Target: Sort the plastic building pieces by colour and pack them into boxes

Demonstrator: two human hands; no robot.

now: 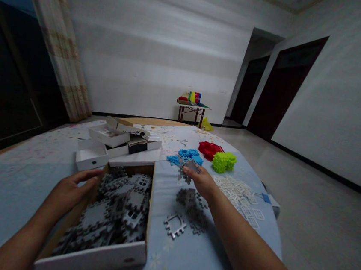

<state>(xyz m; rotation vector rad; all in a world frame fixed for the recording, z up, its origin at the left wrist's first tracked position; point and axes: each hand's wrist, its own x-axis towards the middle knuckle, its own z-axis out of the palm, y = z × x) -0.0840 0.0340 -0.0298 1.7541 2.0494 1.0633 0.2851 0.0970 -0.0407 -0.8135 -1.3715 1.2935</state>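
While the left hand (69, 190) sits at the left rim of the open box (112, 257) in the head view, can't tell if it's gripping. Right hand (203, 182) pinches a grey piece (192, 166), just by the blue pieces (189, 154). Box holds a grey heap (121, 204); loose grey pieces (189, 198) lie right of it on the tablecloth (160, 262).

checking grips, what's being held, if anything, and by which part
The right hand holds a flat grey notched plastic piece by its near edge; the left hand touches the left wall of a white cardboard box, gripping unclear.
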